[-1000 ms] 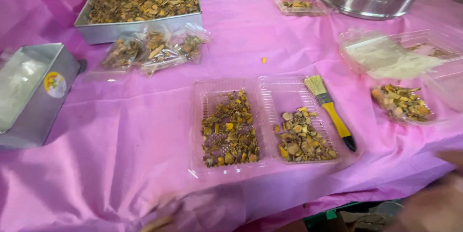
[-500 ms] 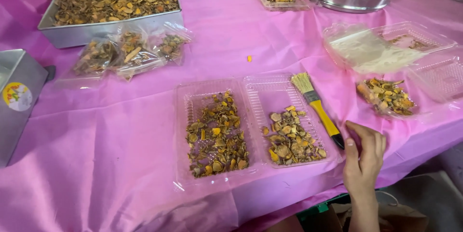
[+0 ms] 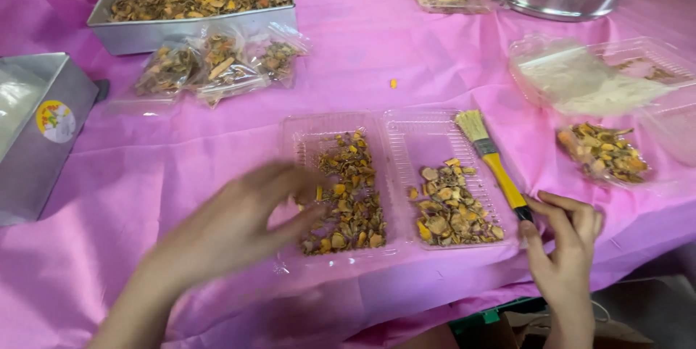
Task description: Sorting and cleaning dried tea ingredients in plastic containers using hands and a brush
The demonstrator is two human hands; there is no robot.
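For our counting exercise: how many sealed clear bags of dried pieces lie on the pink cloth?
3, in a row before the big metal tray: left bag, middle bag, right bag. They overlap, so another could be hidden.

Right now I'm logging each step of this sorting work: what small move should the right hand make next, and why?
Probably close the right hand around the brush. Its fingertips sit open at the dark handle end beside the clear tray, while the blurred left hand hovers over the dried pieces.

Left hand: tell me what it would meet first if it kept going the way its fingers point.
The left hand points right, toward the clear double tray. It would likely first meet the near compartment's dried yellow-brown pieces. The hand is blurred, so its height above them is unclear.
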